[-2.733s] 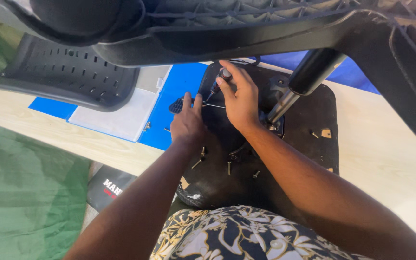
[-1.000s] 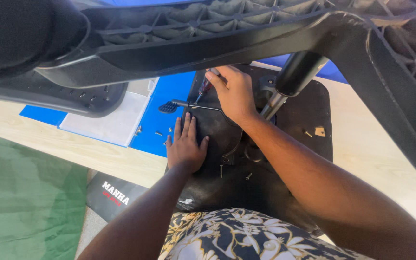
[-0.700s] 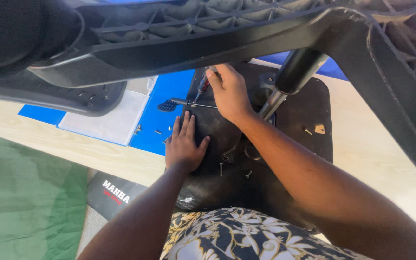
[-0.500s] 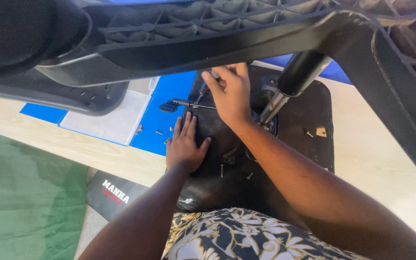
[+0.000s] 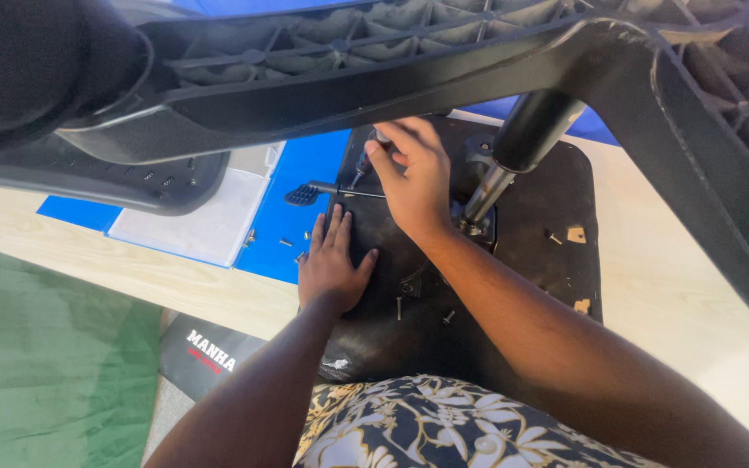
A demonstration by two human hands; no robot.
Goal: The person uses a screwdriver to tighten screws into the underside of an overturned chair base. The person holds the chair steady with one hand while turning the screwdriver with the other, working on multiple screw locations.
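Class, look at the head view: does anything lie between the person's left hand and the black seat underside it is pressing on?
Nothing visible does. The left hand lies flat, fingers spread, directly on the seat underside. Loose screws lie on the panel nearby, beside the hand, not under it.

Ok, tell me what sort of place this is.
Probably a room at home or a small workshop floor, used for putting together an office chair: pale wood flooring, a green rug, an upturned chair seat with loose screws, and the star base overhead.
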